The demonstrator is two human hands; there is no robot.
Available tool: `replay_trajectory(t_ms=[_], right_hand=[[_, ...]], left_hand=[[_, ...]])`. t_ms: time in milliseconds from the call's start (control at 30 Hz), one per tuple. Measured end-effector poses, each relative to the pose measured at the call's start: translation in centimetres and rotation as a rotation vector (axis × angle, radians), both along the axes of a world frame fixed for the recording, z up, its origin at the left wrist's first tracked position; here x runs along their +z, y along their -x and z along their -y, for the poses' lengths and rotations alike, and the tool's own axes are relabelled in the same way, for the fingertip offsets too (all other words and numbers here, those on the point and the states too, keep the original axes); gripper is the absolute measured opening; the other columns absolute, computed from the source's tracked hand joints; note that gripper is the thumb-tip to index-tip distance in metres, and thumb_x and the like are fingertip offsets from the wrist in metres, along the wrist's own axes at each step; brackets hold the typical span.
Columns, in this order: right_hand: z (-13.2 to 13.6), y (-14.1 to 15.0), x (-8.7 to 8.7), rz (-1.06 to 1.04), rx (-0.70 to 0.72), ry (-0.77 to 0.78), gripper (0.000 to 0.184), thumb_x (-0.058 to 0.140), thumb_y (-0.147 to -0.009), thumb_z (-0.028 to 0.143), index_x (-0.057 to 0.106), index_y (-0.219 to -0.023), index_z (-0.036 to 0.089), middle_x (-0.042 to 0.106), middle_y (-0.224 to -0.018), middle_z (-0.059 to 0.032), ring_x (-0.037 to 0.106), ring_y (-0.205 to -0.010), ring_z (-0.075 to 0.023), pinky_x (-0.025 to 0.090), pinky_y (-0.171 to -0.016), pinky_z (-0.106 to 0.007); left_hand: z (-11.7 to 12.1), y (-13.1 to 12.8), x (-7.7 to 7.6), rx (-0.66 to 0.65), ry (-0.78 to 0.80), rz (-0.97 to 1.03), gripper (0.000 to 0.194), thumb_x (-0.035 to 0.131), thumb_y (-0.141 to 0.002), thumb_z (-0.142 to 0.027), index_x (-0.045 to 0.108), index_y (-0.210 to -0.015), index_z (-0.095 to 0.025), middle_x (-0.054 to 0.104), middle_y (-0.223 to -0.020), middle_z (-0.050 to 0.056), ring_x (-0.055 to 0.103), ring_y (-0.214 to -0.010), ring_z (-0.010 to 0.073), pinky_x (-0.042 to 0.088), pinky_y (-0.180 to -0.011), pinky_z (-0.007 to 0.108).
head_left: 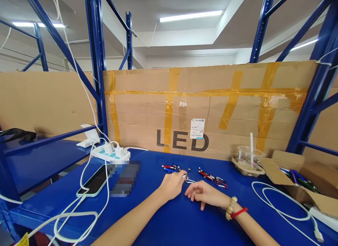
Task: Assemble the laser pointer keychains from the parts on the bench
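Note:
My left hand (173,185) rests on the blue table (169,221), fingers pinched on a small silver keychain piece (186,177). My right hand (204,194) lies just right of it, fingers curled down near the same piece; a bead bracelet and a red band sit on its wrist. Beyond my hands lie small keychain flashlights: a red and blue one (170,167) and a red one with a clip (212,177).
A phone (94,184) on a white cable lies at left, near a white power strip (112,153). A plastic cup with a straw (249,158) stands at right by an open cardboard box (298,179). A "LED" cardboard wall closes the back. Blue rack posts flank the table.

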State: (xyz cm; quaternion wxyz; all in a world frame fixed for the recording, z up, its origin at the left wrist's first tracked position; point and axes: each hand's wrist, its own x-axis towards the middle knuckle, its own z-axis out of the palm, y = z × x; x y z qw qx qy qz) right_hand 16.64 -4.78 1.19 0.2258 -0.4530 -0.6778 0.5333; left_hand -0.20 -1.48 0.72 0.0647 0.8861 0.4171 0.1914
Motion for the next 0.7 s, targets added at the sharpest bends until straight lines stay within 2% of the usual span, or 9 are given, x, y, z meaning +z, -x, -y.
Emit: replay_trajectory(t_ms=[267, 533, 700], right_hand=[[-0.17, -0.23, -0.38, -0.018, -0.006, -0.020, 0.031, 0.047, -0.061, 0.010, 0.063, -0.087, 0.012, 0.058, -0.082, -0.0063, 0.056, -0.077, -0.0143, 0.048, -0.042, -0.014], [0.12, -0.03, 0.06, -0.009, -0.007, -0.024, 0.038, 0.040, -0.057, 0.006, 0.064, -0.086, 0.012, 0.058, -0.075, -0.0048, 0.057, -0.075, -0.0132, 0.048, -0.041, -0.013], [-0.33, -0.30, -0.44, -0.022, 0.014, -0.041, 0.038, 0.041, -0.057, 0.007, 0.064, -0.087, 0.012, 0.059, -0.079, -0.0055, 0.057, -0.076, -0.0132, 0.048, -0.041, -0.013]], left_hand=[[-0.03, -0.17, -0.01, -0.014, -0.005, 0.009, 0.032, 0.022, -0.090, -0.030, 0.045, -0.111, -0.023, 0.062, -0.098, 0.003, 0.058, -0.092, 0.0164, 0.044, -0.075, 0.026], [-0.05, -0.12, -0.08, -0.028, -0.023, 0.015, 0.031, 0.021, -0.091, -0.031, 0.043, -0.111, -0.024, 0.062, -0.099, 0.003, 0.058, -0.092, 0.0175, 0.044, -0.075, 0.028], [-0.19, -0.11, -0.25, -0.011, -0.015, 0.022, 0.032, 0.020, -0.091, -0.030, 0.043, -0.112, -0.025, 0.061, -0.102, 0.003, 0.058, -0.093, 0.0179, 0.044, -0.075, 0.028]])
